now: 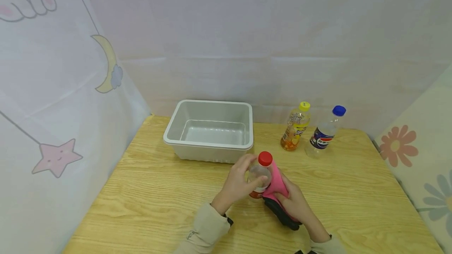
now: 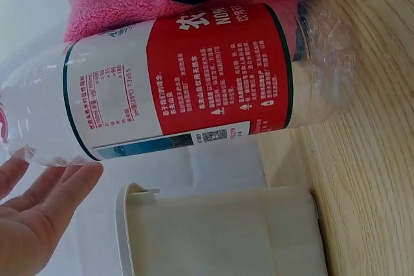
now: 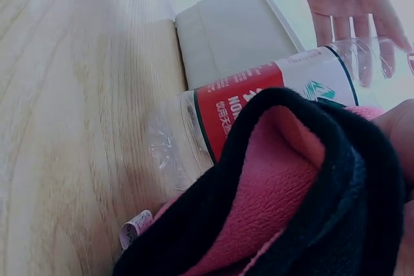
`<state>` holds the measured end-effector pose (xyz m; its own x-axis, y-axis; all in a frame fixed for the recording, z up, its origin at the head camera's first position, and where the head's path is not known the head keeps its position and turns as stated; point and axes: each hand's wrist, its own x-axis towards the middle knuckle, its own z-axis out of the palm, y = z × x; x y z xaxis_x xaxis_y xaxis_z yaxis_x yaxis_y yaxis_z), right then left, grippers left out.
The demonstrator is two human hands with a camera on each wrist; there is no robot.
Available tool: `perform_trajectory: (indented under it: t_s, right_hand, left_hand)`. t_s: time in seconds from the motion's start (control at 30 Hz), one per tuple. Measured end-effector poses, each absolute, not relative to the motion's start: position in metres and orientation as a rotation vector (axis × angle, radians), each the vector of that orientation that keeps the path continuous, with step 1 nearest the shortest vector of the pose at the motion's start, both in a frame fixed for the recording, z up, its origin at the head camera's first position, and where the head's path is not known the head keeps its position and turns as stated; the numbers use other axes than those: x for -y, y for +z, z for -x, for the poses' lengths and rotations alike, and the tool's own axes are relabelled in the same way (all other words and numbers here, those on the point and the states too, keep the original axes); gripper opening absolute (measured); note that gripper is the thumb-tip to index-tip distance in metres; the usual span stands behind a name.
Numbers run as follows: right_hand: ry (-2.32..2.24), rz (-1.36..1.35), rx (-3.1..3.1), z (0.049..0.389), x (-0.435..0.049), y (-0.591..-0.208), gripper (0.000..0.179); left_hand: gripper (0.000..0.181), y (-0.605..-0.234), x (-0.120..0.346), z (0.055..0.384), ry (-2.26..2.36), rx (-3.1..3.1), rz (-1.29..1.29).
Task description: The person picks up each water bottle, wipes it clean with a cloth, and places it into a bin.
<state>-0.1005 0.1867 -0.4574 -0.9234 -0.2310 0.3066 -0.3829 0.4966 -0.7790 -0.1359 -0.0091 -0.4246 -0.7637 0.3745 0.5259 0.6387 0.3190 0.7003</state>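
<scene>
A clear plastic water bottle (image 2: 220, 82) with a red-and-white label and red cap stands roughly upright at the front of the table. My left hand (image 1: 241, 179) holds it near the shoulder, thumb on the near side and fingers on the far side. From the right, my right hand (image 1: 294, 203) grips a pink cloth (image 1: 277, 183) with a black underside, bunched against the bottle's side. In the right wrist view the folded cloth (image 3: 272, 185) covers part of the label. Whether the bottle's base touches the table is hard to tell.
Behind the hands, to the left, sits a light grey plastic tub (image 1: 208, 144) with nothing visible inside. At the back right stand a yellow-capped bottle (image 1: 296, 128) with orange on it and a blue-capped Pepsi bottle (image 1: 323, 136). White printed sheets (image 1: 226, 30) hang around the wooden table (image 1: 141, 199).
</scene>
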Motion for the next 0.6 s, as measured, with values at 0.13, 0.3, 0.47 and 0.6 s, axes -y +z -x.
perform_trajectory:
  t_s: [0.13, 0.3, 0.47, 0.6]
  right_hand:
    - [1.381, -0.528, 2.596, 0.101, -0.191, -0.456, 0.071]
    - [1.375, -0.519, 2.616, 0.1, -0.194, -0.45, 0.071]
    - [1.365, -0.528, 2.628, 0.099, -0.198, -0.444, 0.071]
    - [1.327, -0.54, 2.636, 0.098, -0.202, -0.444, 0.074]
  left_hand:
    - [0.048, -0.424, 0.009, 0.136, -1.454, 2.321, 0.866]
    - [0.048, -0.423, 0.011, 0.136, -1.493, 2.327, 0.879]
    - [0.05, -0.423, 0.013, 0.137, -1.504, 2.339, 0.911]
    - [0.051, -0.422, 0.013, 0.14, -1.534, 2.356, 0.945]
